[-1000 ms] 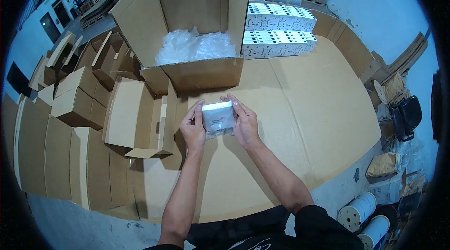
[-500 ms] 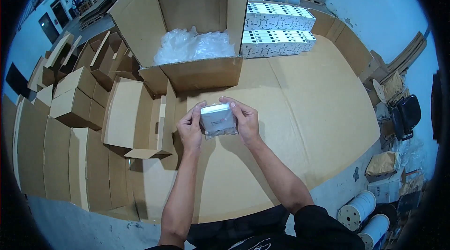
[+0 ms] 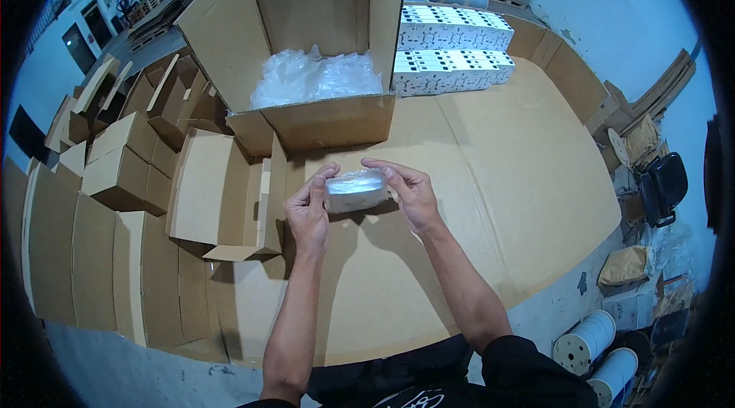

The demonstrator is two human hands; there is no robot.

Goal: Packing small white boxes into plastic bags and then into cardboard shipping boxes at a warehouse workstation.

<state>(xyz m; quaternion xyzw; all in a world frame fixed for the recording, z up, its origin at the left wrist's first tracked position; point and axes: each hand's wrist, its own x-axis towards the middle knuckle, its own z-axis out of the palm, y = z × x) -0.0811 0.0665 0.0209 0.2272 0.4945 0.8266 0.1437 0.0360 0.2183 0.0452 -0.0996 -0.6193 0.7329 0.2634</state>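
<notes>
Between my two hands is a small white box in a clear plastic bag point(image 3: 357, 190), held up above the cardboard-covered table point(image 3: 505, 194). My left hand point(image 3: 311, 209) pinches its left end, thumb on the near side. The right end is gripped by my right hand point(image 3: 410, 195), with thumb and forefinger at the upper corner. The bagged box is tilted so that its shiny top edge shows. Just beyond my hands stands a large open carton point(image 3: 325, 123) with crumpled clear plastic bags point(image 3: 318, 77) inside.
Two stacked rows of white patterned boxes point(image 3: 452, 71) stand at the back right. An open smaller carton point(image 3: 203, 186) lies left of my hands, beside several more cartons point(image 3: 126, 163). Cable spools point(image 3: 586, 339) and a black chair point(image 3: 664, 187) are on the floor at right.
The bagged box has tipped, from showing its broad face to showing more of its top edge. My right hand has shifted slightly right. Both hands keep their hold.
</notes>
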